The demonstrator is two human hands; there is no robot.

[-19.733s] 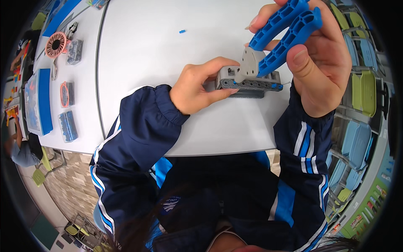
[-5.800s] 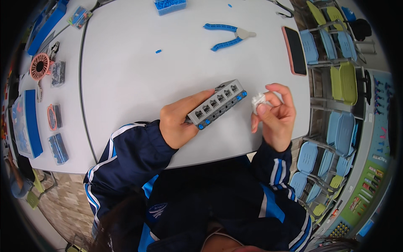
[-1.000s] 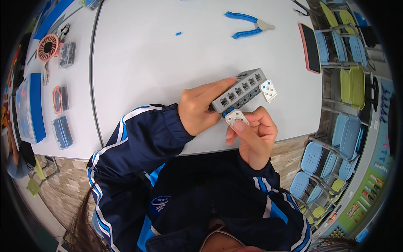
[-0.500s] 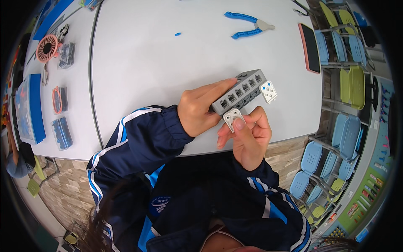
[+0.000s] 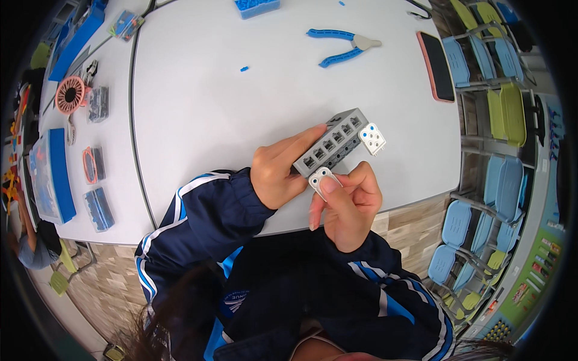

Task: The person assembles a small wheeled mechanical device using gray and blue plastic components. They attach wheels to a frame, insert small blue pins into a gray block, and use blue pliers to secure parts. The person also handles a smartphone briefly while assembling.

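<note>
My left hand point(image 5: 276, 168) is wrapped round the left side of a grey hub point(image 5: 331, 143) with a row of square ports along one face. A white perforated plate point(image 5: 372, 138) with blue pegs in some of its holes sticks out at the hub's far right end. Between the thumb and fingers of my right hand point(image 5: 352, 210), a second white perforated plate point(image 5: 317, 175) is pinched against the hub's near end. My thumb covers part of it, so whether it is fastened I cannot tell.
Beyond the hub lie blue-handled cutters point(image 5: 361, 42) and a small blue peg point(image 5: 244, 69). A phone point(image 5: 436, 66) rests near the right edge. A blue tub point(image 5: 257, 7) stands at the back. Clear boxes point(image 5: 99, 209) and a pink fan point(image 5: 70, 95) occupy the left table.
The whole view has shifted, so the table things appear lower and slightly left. My right thumb now covers the second white plate a little differently; both hands keep their holds.
</note>
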